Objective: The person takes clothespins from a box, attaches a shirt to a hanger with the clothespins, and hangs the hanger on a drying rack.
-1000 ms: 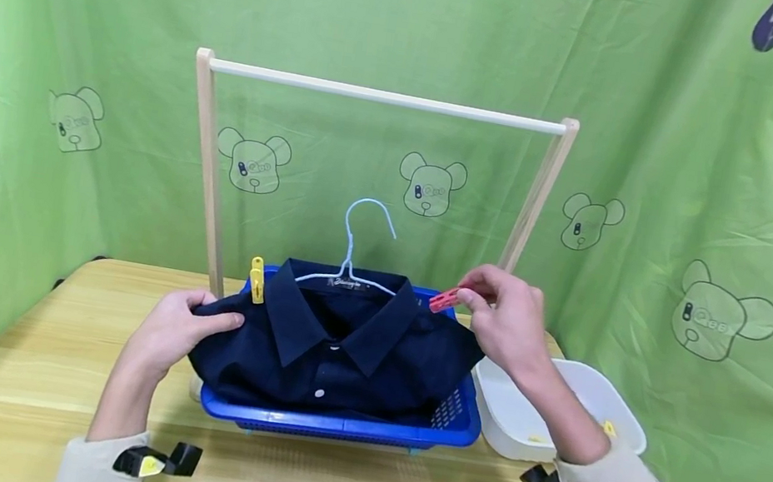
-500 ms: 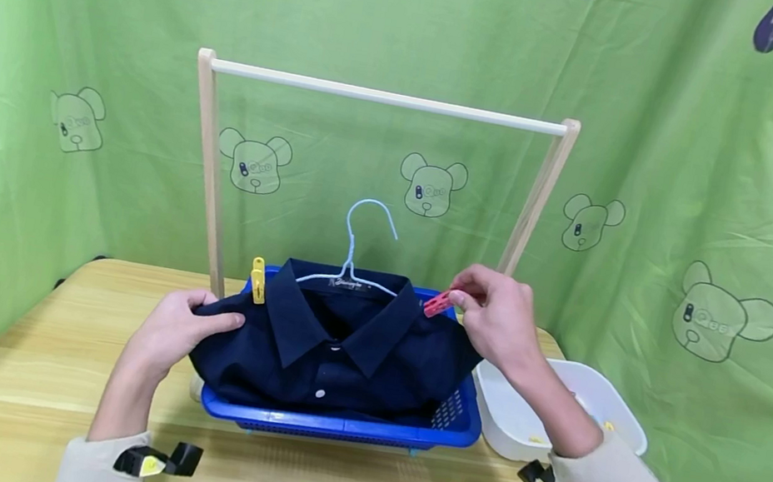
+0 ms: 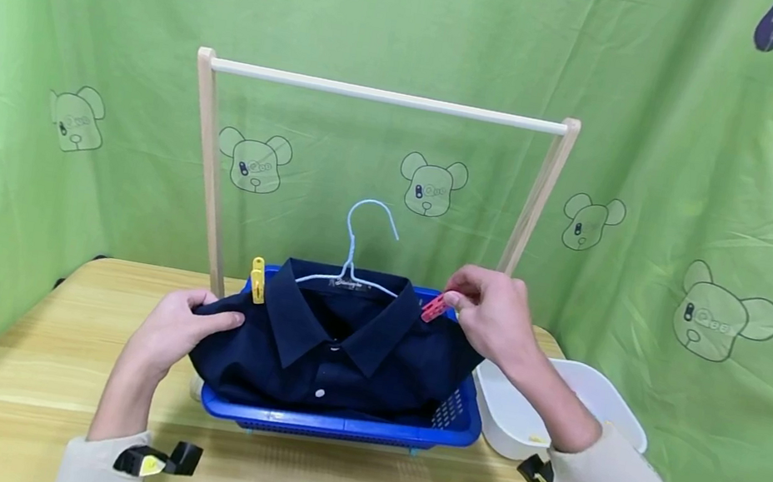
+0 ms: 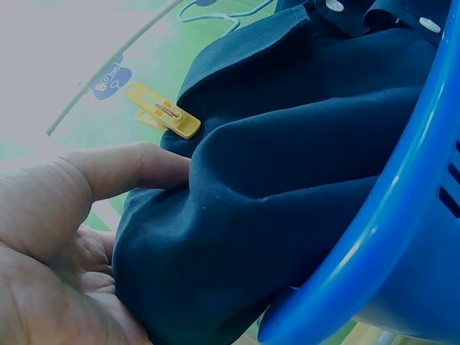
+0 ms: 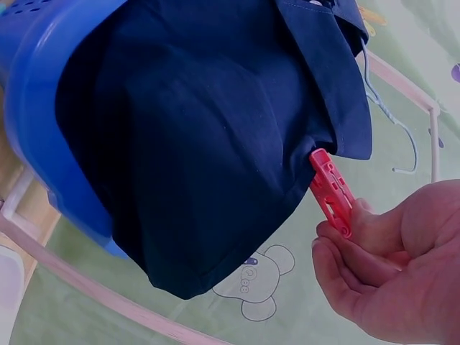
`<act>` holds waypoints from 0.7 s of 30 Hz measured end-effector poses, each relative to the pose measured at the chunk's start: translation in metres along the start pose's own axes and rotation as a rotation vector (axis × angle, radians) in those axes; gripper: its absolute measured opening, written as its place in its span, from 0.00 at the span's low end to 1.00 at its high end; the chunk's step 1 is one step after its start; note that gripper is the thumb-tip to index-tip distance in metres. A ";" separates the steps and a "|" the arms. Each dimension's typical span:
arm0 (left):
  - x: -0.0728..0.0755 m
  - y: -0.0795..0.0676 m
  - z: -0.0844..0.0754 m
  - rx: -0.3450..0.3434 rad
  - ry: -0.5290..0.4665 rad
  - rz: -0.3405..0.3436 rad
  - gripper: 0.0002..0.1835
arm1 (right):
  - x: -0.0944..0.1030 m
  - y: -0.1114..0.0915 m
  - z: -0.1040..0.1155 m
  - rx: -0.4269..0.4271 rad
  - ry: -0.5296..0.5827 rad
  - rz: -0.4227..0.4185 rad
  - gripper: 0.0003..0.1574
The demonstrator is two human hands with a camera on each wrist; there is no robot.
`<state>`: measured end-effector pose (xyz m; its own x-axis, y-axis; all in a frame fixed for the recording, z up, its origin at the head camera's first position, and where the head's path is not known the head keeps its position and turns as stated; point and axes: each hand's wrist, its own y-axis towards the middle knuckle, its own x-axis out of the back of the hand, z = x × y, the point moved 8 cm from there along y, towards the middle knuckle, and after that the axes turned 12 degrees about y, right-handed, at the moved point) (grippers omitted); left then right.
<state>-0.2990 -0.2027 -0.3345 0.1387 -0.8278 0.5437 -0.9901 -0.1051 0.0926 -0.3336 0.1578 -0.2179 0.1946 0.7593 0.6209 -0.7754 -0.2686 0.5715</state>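
Observation:
A dark navy collared shirt [image 3: 367, 364] lies over a blue basket [image 3: 342, 426], with a light-blue wire hanger [image 3: 351, 248] inside its collar. My left hand [image 3: 171, 329] grips the shirt's left shoulder between thumb and fingers; the left wrist view shows the thumb pressing into the cloth. Near that hand, a yellow clothespin [image 3: 258, 281] is clipped to the shoulder beside the collar. My right hand [image 3: 496, 313] pinches a red clothespin [image 5: 332, 190] by its end. In the right wrist view the tip of this clothespin is on the shirt's edge beside the collar.
Behind the basket stands a wooden rack with a white rail [image 3: 387, 96]. To the right, a white tray [image 3: 506, 441] holds small yellow pieces, partly hidden by my right forearm. The wooden table [image 3: 64, 359] meets green curtains at the back and sides.
My right hand has moved slightly left and down with the red clothespin, bringing its tip from just above the shirt's shoulder onto the cloth near the collar. My left hand has stayed in place.

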 end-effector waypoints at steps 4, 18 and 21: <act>0.000 0.000 0.000 0.001 -0.002 -0.001 0.18 | -0.001 0.000 0.001 -0.003 -0.006 0.017 0.03; 0.000 -0.001 0.000 0.000 0.003 -0.002 0.17 | -0.008 0.003 0.008 0.017 -0.026 0.082 0.03; 0.000 0.000 -0.001 -0.004 0.008 -0.005 0.17 | -0.008 0.003 0.009 0.024 -0.033 0.082 0.03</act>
<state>-0.2987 -0.2020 -0.3342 0.1434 -0.8227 0.5501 -0.9894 -0.1067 0.0984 -0.3324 0.1454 -0.2165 0.1507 0.7143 0.6834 -0.7751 -0.3437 0.5302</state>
